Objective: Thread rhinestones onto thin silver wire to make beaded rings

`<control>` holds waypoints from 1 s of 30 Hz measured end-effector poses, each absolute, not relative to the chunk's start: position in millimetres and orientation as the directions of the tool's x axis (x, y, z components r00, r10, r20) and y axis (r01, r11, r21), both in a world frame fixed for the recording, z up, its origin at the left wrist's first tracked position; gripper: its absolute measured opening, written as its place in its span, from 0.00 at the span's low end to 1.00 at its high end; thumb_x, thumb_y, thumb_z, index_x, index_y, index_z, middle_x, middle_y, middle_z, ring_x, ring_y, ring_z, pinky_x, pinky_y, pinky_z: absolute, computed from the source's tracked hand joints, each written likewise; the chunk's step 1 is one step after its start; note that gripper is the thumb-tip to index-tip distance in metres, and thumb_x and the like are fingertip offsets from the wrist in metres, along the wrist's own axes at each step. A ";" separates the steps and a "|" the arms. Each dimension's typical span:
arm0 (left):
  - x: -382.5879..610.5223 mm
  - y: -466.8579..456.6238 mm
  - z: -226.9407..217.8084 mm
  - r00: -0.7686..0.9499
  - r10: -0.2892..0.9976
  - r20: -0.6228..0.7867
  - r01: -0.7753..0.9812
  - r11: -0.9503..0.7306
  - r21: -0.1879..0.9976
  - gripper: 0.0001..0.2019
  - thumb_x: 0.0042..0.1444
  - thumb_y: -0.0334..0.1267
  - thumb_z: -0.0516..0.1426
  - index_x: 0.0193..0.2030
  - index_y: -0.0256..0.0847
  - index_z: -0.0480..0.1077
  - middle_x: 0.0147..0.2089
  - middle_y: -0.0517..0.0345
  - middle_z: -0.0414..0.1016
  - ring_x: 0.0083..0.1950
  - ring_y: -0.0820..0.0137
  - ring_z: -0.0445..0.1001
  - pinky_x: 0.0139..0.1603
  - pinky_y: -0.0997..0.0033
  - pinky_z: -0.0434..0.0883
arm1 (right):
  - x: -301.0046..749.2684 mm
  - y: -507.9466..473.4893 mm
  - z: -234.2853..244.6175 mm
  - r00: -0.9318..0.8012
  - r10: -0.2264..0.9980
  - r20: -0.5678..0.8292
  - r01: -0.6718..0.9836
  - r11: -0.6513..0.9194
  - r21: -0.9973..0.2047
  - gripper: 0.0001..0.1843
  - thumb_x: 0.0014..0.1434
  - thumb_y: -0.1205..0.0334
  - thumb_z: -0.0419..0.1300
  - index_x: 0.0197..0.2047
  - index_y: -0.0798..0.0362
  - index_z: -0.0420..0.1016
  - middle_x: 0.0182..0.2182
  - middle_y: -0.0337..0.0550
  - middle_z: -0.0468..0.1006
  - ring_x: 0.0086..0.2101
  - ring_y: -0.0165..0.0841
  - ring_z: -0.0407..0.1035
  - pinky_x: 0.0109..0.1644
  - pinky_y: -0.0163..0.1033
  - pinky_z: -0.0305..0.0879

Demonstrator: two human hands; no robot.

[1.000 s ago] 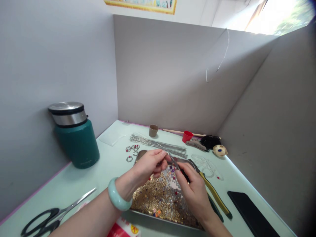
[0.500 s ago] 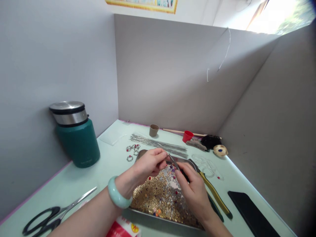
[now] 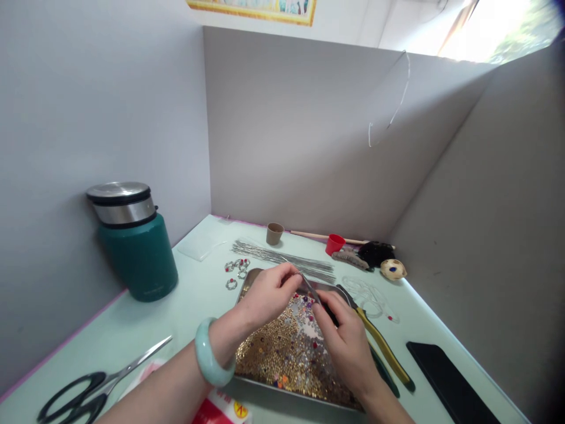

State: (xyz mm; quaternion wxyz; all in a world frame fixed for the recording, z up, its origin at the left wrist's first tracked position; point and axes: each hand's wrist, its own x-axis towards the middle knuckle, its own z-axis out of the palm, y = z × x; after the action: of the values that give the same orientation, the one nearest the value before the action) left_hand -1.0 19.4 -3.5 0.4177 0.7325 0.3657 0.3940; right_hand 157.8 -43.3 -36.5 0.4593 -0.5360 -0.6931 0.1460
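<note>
My left hand (image 3: 273, 290), a pale green bangle (image 3: 212, 352) on its wrist, is closed in a pinch at the tip of a slim metal tool (image 3: 311, 290). What lies between those fingertips is too small to make out; a fine wire end shows just above them. The tool is gripped in my right hand (image 3: 346, 335), its lower part hidden by the fingers; whether it is tweezers or thin pliers I cannot tell. Both hands are over a metal tray (image 3: 251, 277) of gold and silver beads (image 3: 273, 347), with some red, purple and orange ones.
Behind the tray lies a bundle of thin wires (image 3: 265, 252). Small beaded rings (image 3: 231, 284) sit left of it. Scissors (image 3: 106, 386) and a green flask (image 3: 136, 253) are at left; yellow-green handled pliers (image 3: 388, 353), clear cord (image 3: 366, 297) and a black phone-like slab (image 3: 445, 377) at right.
My left hand has rolled over so its fingers curl more tightly at the tool's tip, with the wrist slightly lower. The right hand stays nearly still, holding the tool.
</note>
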 end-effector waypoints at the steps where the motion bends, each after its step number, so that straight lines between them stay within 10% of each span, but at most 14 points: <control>1: -1.4 20.0 -4.0 0.422 0.860 0.287 0.219 -0.404 0.888 0.10 0.59 0.40 0.49 0.33 0.41 0.68 0.31 0.58 0.70 0.33 0.69 0.65 0.35 0.69 0.61 | 157.8 -43.4 -36.7 -0.002 0.878 0.478 0.610 0.380 -0.695 0.12 0.62 0.61 0.51 0.46 0.53 0.70 0.41 0.47 0.73 0.41 0.38 0.68 0.45 0.39 0.63; 30: -1.4 17.7 -5.7 0.343 0.876 0.339 0.263 -0.436 0.861 0.06 0.57 0.38 0.51 0.35 0.41 0.68 0.29 0.59 0.70 0.28 0.71 0.64 0.28 0.71 0.59 | 157.1 -43.2 -36.6 0.001 0.871 0.492 0.626 0.383 -0.679 0.12 0.61 0.62 0.51 0.46 0.52 0.71 0.40 0.48 0.74 0.41 0.38 0.68 0.43 0.41 0.65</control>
State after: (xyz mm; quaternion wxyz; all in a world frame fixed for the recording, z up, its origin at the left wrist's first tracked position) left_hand -1.4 17.7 -5.7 0.3630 0.7346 0.3876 0.4224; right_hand 157.1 -43.2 -36.6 0.4580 -0.5392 -0.6941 0.1335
